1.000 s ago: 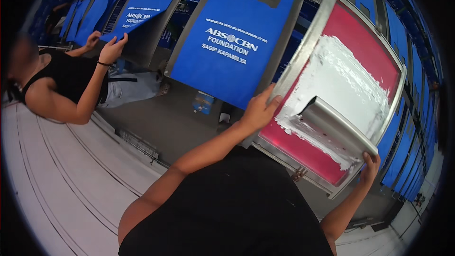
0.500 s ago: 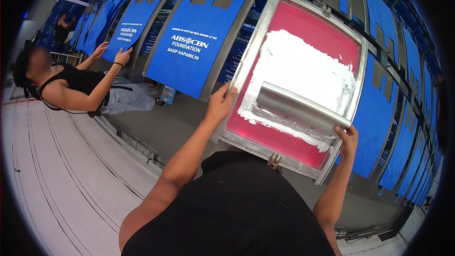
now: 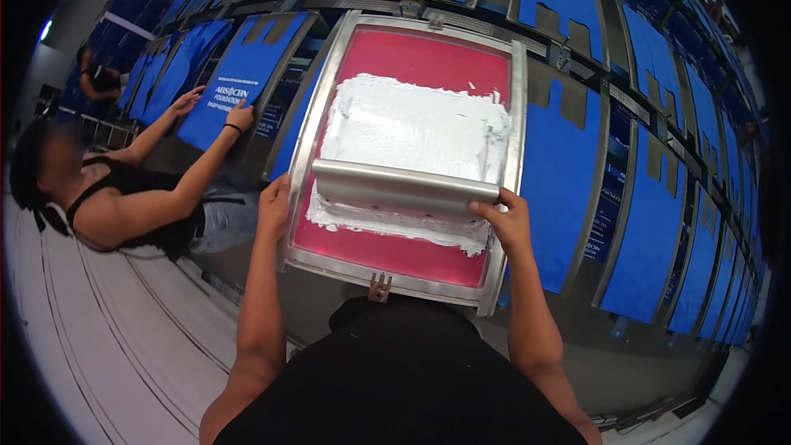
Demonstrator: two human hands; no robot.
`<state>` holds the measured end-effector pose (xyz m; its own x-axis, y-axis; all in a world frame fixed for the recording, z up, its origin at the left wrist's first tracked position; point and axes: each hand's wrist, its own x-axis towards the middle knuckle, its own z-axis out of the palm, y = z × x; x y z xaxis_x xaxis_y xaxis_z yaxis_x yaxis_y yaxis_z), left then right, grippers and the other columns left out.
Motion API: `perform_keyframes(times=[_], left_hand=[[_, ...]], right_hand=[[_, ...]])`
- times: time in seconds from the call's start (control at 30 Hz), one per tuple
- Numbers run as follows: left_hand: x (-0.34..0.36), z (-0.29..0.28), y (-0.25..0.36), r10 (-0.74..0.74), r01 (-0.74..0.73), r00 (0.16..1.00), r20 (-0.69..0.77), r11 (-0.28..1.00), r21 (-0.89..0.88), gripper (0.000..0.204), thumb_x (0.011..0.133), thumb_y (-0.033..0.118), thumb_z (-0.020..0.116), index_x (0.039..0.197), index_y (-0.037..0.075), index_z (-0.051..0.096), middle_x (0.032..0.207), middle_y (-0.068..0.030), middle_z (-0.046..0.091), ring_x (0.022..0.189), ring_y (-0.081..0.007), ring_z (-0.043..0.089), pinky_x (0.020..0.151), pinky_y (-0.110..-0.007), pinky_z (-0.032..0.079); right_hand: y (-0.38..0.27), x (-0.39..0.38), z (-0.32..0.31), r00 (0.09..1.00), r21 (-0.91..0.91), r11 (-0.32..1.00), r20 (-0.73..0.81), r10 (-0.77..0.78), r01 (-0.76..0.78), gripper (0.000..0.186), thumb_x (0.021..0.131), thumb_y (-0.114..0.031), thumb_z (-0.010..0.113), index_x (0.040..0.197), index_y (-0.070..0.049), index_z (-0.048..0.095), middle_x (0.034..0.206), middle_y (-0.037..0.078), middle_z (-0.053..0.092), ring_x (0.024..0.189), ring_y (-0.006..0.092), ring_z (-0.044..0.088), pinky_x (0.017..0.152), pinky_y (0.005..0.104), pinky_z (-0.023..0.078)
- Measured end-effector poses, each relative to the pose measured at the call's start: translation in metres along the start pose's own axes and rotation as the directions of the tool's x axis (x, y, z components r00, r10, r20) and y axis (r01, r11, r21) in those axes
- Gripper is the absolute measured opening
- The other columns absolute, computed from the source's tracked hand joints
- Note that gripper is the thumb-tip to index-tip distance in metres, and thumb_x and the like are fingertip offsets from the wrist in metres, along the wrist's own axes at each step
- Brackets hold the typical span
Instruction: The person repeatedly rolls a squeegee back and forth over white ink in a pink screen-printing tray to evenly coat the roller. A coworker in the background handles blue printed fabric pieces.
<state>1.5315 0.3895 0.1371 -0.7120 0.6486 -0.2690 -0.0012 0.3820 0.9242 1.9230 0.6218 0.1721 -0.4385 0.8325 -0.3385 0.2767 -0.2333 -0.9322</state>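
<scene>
My left hand (image 3: 274, 202) is closed round the left side of a metal screen printing frame (image 3: 512, 115). The frame carries a red mesh (image 3: 428, 51), and a thick patch of white ink (image 3: 412, 128) covers its middle. Across the lower part of the ink rests a long metal squeegee (image 3: 404, 188), slightly tilted. My right hand (image 3: 508, 218) pinches the squeegee's right end with thumb and fingers, next to the frame's right rail. A small metal clip (image 3: 380, 287) sits on the frame's near edge. What lies beneath the frame is hidden.
Flat blue bags (image 3: 560, 189) lie on grey boards in long rows to the right and beyond. At left, a co-worker (image 3: 132, 189) in a black top handles a printed blue bag (image 3: 221, 99). A white grooved floor (image 3: 99, 338) shows at lower left.
The frame, with both hands on it, has shifted left in the picture and sits straighter. The printed bag beside it is now mostly covered. The co-worker's hands still reach to a bag.
</scene>
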Motion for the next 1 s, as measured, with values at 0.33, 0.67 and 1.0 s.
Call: perform_keyframes(times=[0.33,0.67,1.0], left_hand=[[0.044,-0.023,-0.025,-0.009,0.008,0.994,0.105,1.000,0.005,0.045,0.100,0.033,0.053,0.122,-0.006,0.060,0.108,-0.0079,0.067,0.098,-0.0110,0.057,0.088,-0.024,0.044],[0.053,-0.014,-0.034,-0.010,0.003,0.990,0.144,0.999,0.047,0.048,0.097,0.034,0.056,0.124,-0.006,0.057,0.116,-0.0163,0.065,0.109,-0.0200,0.059,0.094,-0.030,0.044],[0.065,-0.009,-0.057,-0.045,0.047,0.988,0.146,0.999,-0.012,0.054,0.096,0.040,0.057,0.126,-0.004,0.057,0.114,-0.0129,0.065,0.105,-0.0159,0.057,0.091,-0.027,0.044]], right_hand=[[-0.004,0.012,0.029,0.996,-0.015,0.999,-0.084,0.038,-0.040,0.036,0.070,-0.015,0.082,0.099,0.003,0.070,0.082,0.007,0.068,0.075,0.0131,0.062,0.071,0.0267,0.049],[0.004,0.005,0.036,0.983,-0.131,0.989,-0.180,0.043,-0.068,0.040,0.068,-0.019,0.083,0.101,0.001,0.071,0.090,0.007,0.069,0.082,0.0150,0.062,0.076,0.0288,0.048],[0.033,0.004,0.044,0.989,-0.013,0.997,-0.125,0.079,-0.081,0.037,0.071,-0.012,0.082,0.104,0.000,0.069,0.095,0.007,0.070,0.092,0.0158,0.062,0.089,0.0298,0.043]])
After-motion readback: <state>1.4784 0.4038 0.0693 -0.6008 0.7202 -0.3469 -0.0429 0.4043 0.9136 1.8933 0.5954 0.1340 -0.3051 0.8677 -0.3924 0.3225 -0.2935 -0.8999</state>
